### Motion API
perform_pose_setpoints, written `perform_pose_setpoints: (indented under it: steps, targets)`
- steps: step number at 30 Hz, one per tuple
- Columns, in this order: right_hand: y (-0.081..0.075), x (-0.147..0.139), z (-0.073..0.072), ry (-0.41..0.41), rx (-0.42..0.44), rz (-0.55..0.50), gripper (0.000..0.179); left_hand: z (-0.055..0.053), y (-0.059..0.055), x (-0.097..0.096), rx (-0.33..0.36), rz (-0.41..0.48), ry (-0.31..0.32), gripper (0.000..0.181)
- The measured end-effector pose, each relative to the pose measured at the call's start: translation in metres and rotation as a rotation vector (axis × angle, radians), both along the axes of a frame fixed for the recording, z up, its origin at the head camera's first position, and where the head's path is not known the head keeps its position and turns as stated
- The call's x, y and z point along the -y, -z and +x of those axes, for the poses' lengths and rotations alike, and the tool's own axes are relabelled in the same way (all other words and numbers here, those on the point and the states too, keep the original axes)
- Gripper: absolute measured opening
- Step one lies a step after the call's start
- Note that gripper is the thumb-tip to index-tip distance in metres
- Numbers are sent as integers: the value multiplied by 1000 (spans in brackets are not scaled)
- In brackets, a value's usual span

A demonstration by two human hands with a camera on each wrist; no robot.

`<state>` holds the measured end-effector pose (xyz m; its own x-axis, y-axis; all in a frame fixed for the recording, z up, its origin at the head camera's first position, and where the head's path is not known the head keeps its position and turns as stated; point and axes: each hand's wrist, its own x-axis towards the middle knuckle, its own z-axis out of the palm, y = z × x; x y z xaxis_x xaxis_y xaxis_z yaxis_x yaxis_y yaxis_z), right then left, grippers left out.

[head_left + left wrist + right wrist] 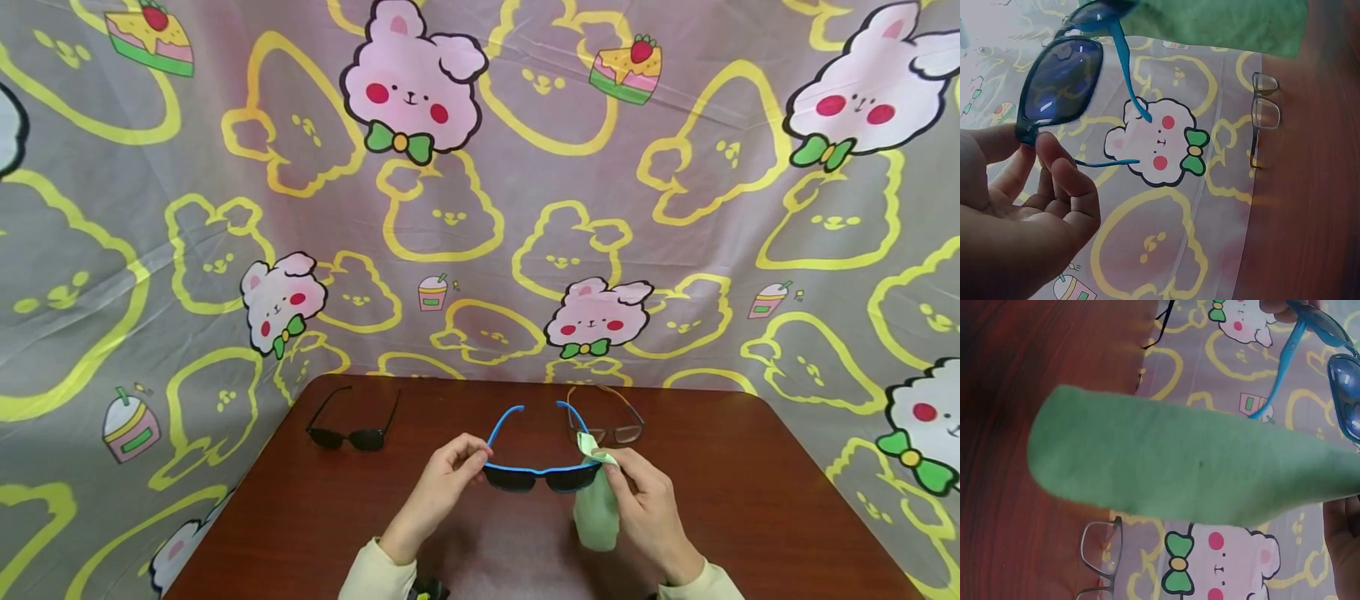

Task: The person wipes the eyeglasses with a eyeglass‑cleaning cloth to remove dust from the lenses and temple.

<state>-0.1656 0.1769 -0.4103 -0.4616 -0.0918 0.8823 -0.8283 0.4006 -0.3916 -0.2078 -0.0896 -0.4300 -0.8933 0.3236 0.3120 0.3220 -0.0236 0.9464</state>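
Note:
Blue-framed sunglasses (537,472) with dark lenses are held up over the table, temples unfolded and pointing away. My left hand (448,475) pinches them at the left hinge corner; in the left wrist view, the thumb and fingers (1054,156) grip that corner. At the opposite corner, my right hand (647,500) pinches a light green cloth (597,512) wrapped about the frame end. The cloth's loose part hangs below the fingers. In the right wrist view, the cloth (1147,456) spreads across the middle and hides part of the sunglasses.
Black sunglasses (347,438) lie unfolded at the table's back left. Clear-lensed eyeglasses (628,432) lie at the back right, partly behind the cloth. The brown wooden table (315,517) meets a patterned fabric curtain (495,200) at the back and sides.

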Motion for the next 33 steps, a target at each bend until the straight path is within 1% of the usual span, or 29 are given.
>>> perform_pose_setpoints:
  steps: [2,4,7,10,14,18,20,22,25,28,31,33]
  targets:
    - [1,0,-1,-8,1,-2,31,0,-1,0,20,12,4,22]
    - [3,0,-2,-13,2,-5,31,0,-3,1,54,22,3,27]
    - [6,0,-3,-10,4,-5,32,1,-3,1,92,3,-9,35]
    - [7,0,-4,-3,7,-3,33,1,-3,2,120,-23,-5,35]
    - [13,-2,-8,-20,18,-8,33,0,-3,3,113,-45,10,28]
    - [25,-6,-16,-40,28,-23,34,0,-4,5,93,-66,1,23]
    - [30,-7,-18,-39,33,-34,35,0,-3,5,94,-70,-5,21]
    - [32,-7,-18,-13,49,-49,35,0,-2,5,93,-73,-12,19]
    - [27,-2,-11,49,108,-75,32,0,-1,5,78,-75,-28,18]
    - [15,4,-2,117,164,-111,25,0,-1,4,53,-88,-48,15]
    - [5,10,3,160,179,-158,20,-1,-1,3,37,-110,-65,13]
    - [2,13,5,185,178,-187,18,-1,-2,3,25,-128,-73,12]
